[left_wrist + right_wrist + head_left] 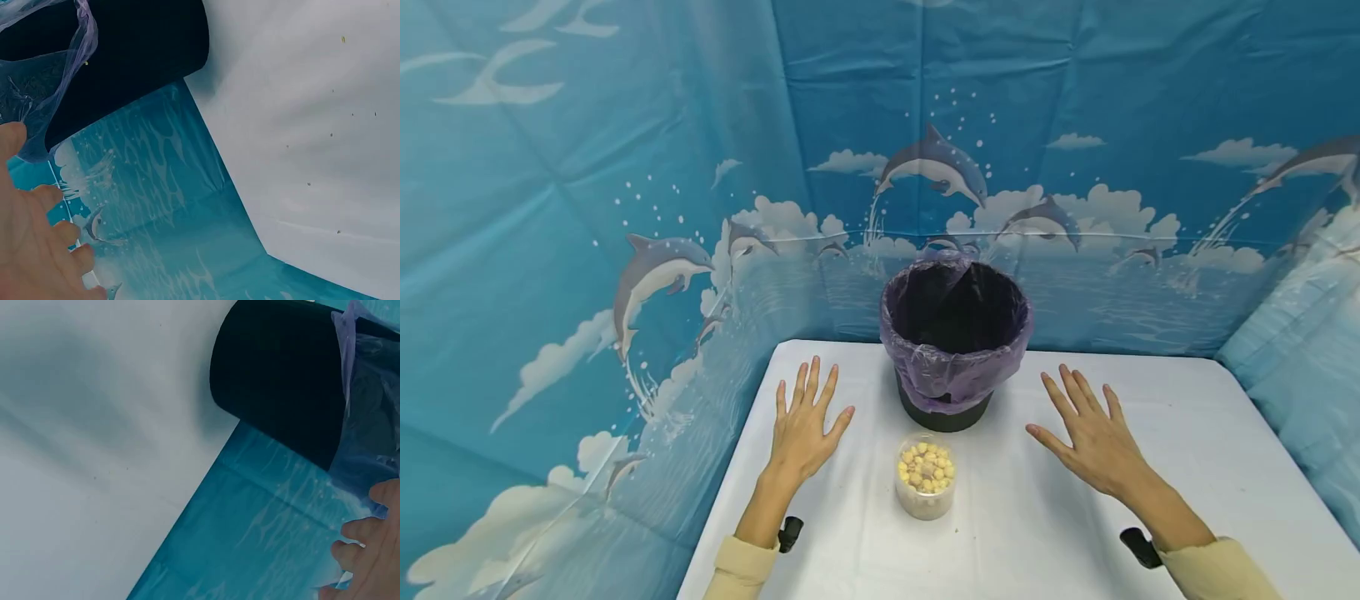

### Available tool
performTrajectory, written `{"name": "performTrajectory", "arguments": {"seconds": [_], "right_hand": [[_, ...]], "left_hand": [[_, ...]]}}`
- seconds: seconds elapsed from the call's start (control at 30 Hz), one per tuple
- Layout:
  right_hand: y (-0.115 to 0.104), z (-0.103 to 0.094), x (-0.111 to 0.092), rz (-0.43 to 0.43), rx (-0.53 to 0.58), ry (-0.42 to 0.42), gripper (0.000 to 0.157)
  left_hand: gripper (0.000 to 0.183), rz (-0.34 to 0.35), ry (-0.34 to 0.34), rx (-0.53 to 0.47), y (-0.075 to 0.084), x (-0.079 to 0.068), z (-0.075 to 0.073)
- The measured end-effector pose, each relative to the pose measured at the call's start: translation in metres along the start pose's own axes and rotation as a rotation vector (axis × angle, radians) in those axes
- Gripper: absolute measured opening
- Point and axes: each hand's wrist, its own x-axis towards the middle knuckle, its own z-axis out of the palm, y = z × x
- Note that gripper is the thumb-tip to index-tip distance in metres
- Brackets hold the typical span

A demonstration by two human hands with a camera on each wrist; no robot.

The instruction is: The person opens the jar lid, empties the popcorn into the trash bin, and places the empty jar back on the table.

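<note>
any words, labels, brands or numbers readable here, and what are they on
None: no readable text in any view.
The clear round plastic tub of pale yellow balls, round black bin, its purple plastic liner and the blue dolphin-print backdrop show no lettering that I can make out.

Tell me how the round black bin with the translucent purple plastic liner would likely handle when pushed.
The bin might tip if pushed high, since its base looks narrower than its rim. The liner looks thin and wrinkled, so it would probably crumple under pressure.
</note>
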Motion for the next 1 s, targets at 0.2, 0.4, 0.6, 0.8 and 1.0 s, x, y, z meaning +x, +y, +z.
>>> {"name": "performTrajectory", "arguments": {"seconds": [0.2, 0.4, 0.6, 0.8, 1.0], "right_hand": [[-0.029, 0.007, -0.005, -0.042, 0.008, -0.009, 0.086], [-0.073, 0.021, -0.011, -0.093, 0.008, -0.023, 0.082], [-0.114, 0.051, -0.006, -0.130, 0.044, -0.049, 0.085], [-0.137, 0.081, 0.004, -0.220, 0.044, 0.013, 0.084], [-0.146, 0.096, 0.013, -0.259, -0.032, 0.091, 0.081]], "left_hand": [[0.078, 0.017, -0.156, -0.212, 0.002, -0.008, 0.002], [0.084, 0.019, -0.415, -0.514, 0.010, -0.021, 0.021], [0.100, 0.075, -0.524, -0.609, 0.019, -0.034, 0.055], [0.112, 0.074, -0.525, -0.711, 0.027, -0.044, 0.083], [0.113, 0.074, -0.460, -0.775, 0.031, -0.047, 0.102]]}}
